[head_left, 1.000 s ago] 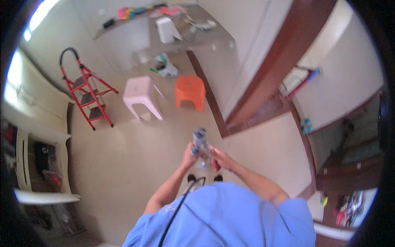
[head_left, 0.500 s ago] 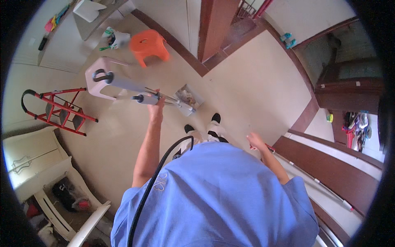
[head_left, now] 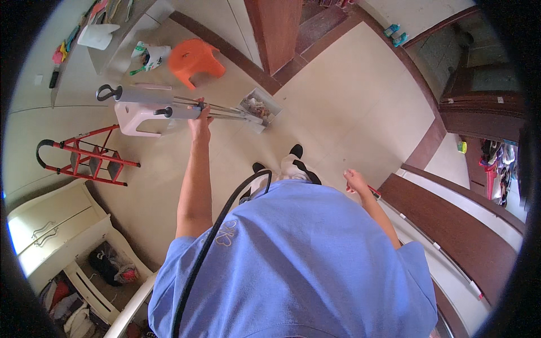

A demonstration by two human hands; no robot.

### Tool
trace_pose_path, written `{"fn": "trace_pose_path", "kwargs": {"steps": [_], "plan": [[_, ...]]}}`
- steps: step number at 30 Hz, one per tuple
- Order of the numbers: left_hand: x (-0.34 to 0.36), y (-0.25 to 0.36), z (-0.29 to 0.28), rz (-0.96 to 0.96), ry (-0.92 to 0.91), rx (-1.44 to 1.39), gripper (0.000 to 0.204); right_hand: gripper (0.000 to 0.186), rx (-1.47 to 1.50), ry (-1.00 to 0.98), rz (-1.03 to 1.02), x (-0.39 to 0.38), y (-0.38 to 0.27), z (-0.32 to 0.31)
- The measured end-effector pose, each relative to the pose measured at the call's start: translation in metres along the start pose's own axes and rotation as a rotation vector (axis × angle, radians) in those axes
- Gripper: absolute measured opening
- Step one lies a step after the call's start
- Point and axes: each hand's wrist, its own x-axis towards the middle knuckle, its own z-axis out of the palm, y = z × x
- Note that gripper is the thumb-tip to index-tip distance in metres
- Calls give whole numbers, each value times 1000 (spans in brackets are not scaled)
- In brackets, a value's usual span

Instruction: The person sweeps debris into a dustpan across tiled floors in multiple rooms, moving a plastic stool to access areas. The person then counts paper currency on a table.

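My left hand (head_left: pixel 200 121) is closed around the metal shafts of a long-handled dustpan (head_left: pixel 274 104), out in front of me at the left. Loose debris (head_left: pixel 260 110) lies in its grey pan. Two thick grey grips (head_left: pixel 143 94) with black ends stick out leftward past the hand; whether the second belongs to a broom is unclear. At my right side, my right hand (head_left: pixel 356 181) has curled fingers at the red end of a long thin pole (head_left: pixel 420 232). The pole slants back to the right, and the fingers partly hide its end.
An orange stool (head_left: pixel 194 61) and a pale pink stool (head_left: pixel 128 119) stand ahead left. A red step ladder (head_left: pixel 93 160) leans farther left, above a cream cabinet (head_left: pixel 53 217) with an open drawer. A brown door panel (head_left: pixel 451 225) lies along my right; a brown pillar (head_left: pixel 276 39) stands ahead.
The dustpan and my left hand have shifted left and slightly up, its grips now overlapping the pink stool. My right hand is a little higher in the view.
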Motion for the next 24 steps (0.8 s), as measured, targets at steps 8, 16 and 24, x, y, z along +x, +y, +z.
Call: {"fn": "trace_pose_path", "kwargs": {"steps": [8, 16, 24], "plan": [[38, 11, 27, -11, -47, 28, 32, 39, 74, 67, -23, 11, 5, -28], [66, 14, 39, -30, -122, 87, 42, 42, 172, 74, 52, 10, 23, -8], [84, -11, 17, -41, -334, 98, 70, 45, 125, 116, 32, -4, 19, 27]]}}
